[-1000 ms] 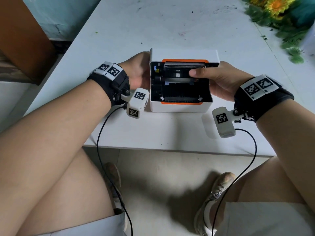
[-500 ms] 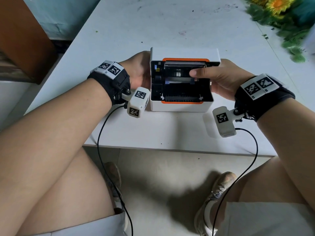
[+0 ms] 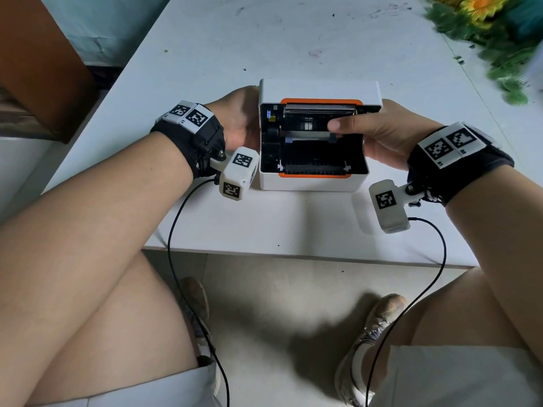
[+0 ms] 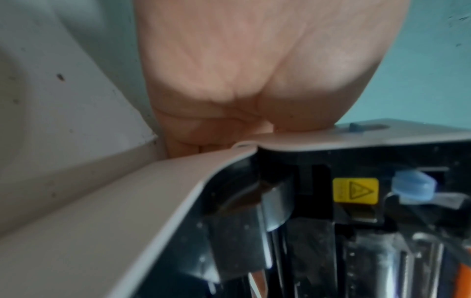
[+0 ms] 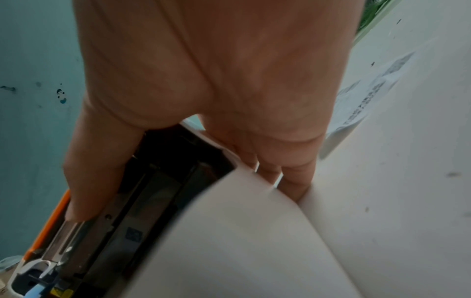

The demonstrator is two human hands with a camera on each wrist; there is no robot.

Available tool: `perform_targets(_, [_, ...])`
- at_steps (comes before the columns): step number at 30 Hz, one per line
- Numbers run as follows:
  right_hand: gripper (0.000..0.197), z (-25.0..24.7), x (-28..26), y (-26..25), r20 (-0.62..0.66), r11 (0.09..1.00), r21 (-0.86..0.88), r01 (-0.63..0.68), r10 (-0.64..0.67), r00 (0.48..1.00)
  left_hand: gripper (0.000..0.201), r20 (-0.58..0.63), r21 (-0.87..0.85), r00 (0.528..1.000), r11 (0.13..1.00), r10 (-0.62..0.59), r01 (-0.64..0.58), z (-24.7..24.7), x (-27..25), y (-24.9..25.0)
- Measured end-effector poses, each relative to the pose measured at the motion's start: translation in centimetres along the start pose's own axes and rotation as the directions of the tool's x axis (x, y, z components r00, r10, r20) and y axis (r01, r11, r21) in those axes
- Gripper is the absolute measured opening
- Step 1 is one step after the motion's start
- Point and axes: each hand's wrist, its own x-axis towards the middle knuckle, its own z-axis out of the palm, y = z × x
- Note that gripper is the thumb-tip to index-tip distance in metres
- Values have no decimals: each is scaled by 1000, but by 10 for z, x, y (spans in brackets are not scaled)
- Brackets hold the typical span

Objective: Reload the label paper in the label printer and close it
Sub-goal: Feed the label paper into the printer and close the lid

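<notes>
White plastic label printer (image 3: 311, 183) sits open on the white table (image 3: 293, 227), unmoved, so reloading waits. Left wrist: left hand (image 4: 254, 70) clasps its side. Right wrist: right hand (image 5: 216, 70) pinches its wall, thumb (image 5: 89, 177) inside; no roll seen.

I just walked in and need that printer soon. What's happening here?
A seated person steadies the label printer on the white table, left hand against its left side. The right hand grips its right wall, thumb reaching into the open bay. The lid is up; whether paper is loaded, I cannot tell.
</notes>
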Motion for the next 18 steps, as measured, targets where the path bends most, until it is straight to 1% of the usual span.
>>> perform_targets(3, [91, 1, -2, 0, 64, 1000, 5, 9, -9, 998, 34, 11, -44, 1000, 999, -3, 3, 2, 0, 2])
perform_targets(6, [91, 2, -2, -1, 65, 1000, 7, 14, -15, 998, 35, -30, -88, 999, 996, -27, 25, 1, 4, 1])
perform_targets(8, [95, 2, -1, 0, 53, 1000, 9, 8, -9, 999, 40, -44, -120, 999, 993, -25, 20, -2, 5, -1])
perform_targets(11, [95, 2, 1, 0, 48, 1000, 18, 6, -7, 999, 39, -20, -72, 999, 997, -33, 32, 1, 0, 0])
perform_targets(13, [88, 2, 1, 1, 40, 999, 31, 13, -14, 999, 39, -9, -44, 1000, 999, 2, -2, 4, -4, 1])
perform_targets(14, [81, 2, 0, 1, 36, 999, 39, 19, -21, 999, 43, -23, -29, 1000, 999, 18, -19, 4, -4, 1])
perform_targets(16, [70, 4, 0, 0, 33, 998, 52, 27, -29, 999, 62, -20, -8, 1000, 1000, 17, -17, 2, -5, 0])
perform_targets(17, [68, 4, -1, 0, 31, 998, 55, 27, -28, 999, 68, -12, 0, 1000, 1000, 17, -17, 3, -7, 0])
perform_targets(18, [68, 4, -1, 0, 34, 998, 56, 24, -25, 999, 70, -13, -3, 1000, 1000, 20, -20, 3, -6, -1])
